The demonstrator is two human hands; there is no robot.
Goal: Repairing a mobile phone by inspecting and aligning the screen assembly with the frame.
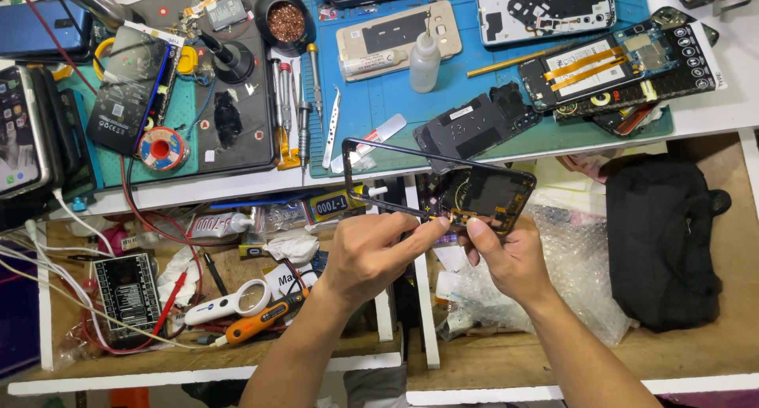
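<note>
Both hands hold a black phone frame [443,183] in the air just past the front edge of the bench [711,115], above the open drawers. The left hand [371,254] is closed on the frame's near long edge, its fingertips [431,228] pinching the rim near the middle. The right hand [506,258] grips the same near edge a little to the right, thumb on top, under the end of the frame that carries a dark board with yellow parts. The far end of the frame is an empty rectangle reaching over the blue mat [379,100]. On that mat lie a small white bottle [424,60], tweezers [330,131] and a black phone back [474,127]. A black pouch [664,242] sits in the right drawer, and an orange-handled tool [261,323] in the left one.
</note>
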